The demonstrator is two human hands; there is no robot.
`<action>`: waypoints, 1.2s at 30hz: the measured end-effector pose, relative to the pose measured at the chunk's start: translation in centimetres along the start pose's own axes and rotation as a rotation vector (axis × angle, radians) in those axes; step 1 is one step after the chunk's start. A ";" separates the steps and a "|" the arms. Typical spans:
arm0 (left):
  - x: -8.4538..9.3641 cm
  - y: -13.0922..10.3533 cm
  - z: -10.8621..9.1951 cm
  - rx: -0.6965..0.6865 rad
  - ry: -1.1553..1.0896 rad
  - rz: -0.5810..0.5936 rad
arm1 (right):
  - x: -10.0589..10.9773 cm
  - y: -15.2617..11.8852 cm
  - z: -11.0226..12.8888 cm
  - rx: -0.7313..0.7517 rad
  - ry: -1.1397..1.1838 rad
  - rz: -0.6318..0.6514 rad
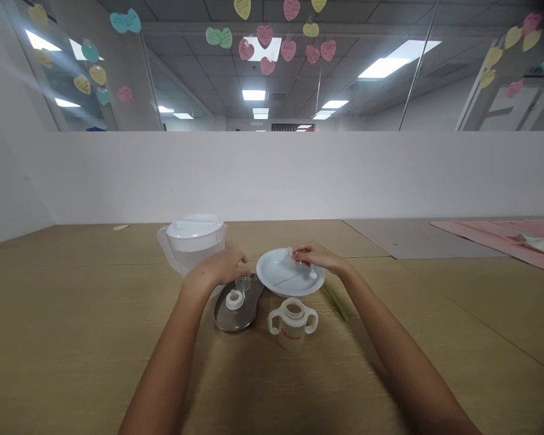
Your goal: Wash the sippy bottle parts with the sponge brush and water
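Observation:
My left hand (220,269) hovers over a grey kidney-shaped metal tray (229,323), thumb and fingers apart. Right under its fingertips is a clear cup-like cap (243,283); whether they touch it I cannot tell. A white collar ring with a nipple (234,299) lies in the same tray. Over a white bowl (290,290), the fingers of my right hand (316,256) are closed on a small translucent piece (289,252). A small white piece (313,273) lies at the bowl's right side. Nearest me stands an open two-handled baby bottle (292,326) with red print.
A lidded white pitcher (194,241) stands behind my left hand. A thin green stick (336,302) lies right of the bowl. Far right is a pink cloth (489,235) with a pale item on it. A white wall (272,175) with windows above borders the table's back.

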State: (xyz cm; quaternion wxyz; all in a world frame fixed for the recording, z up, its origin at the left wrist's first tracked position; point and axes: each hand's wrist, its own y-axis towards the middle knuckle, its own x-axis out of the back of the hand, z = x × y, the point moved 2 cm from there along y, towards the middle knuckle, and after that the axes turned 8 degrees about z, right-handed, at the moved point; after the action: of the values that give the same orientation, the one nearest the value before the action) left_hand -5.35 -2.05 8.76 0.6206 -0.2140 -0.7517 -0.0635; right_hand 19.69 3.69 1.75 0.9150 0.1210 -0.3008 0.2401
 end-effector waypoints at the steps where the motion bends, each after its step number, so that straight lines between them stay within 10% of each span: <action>1: -0.2 0.5 0.2 0.024 0.032 0.035 | -0.1 0.1 -0.3 -0.003 -0.010 0.043; 5: -1.7 2.8 1.3 0.150 0.170 0.168 | -0.8 0.7 -2.3 -0.141 -0.285 0.227; 14: -3.6 4.9 2.3 0.235 0.234 0.252 | -4.4 2.2 -2.1 -0.270 -0.590 0.158; 18: -4.3 5.2 2.4 0.234 0.207 0.292 | -4.5 2.3 -0.8 -0.100 -0.319 0.184; 25: -5.1 6.0 2.5 0.192 0.160 0.336 | -0.7 -1.1 5.6 0.248 0.355 -0.237; 30: -2.6 4.2 2.6 0.105 0.098 0.188 | -0.7 -5.3 10.9 0.258 0.228 -0.061; 36: 0.4 0.6 1.5 -0.112 0.048 -0.101 | -2.2 -5.8 11.4 0.176 0.103 0.169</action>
State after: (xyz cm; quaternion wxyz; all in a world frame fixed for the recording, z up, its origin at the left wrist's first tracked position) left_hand -6.47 -0.87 8.71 0.6214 -0.2085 -0.7418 -0.1419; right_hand 15.56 -6.26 8.97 0.8917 0.1625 -0.2401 0.3475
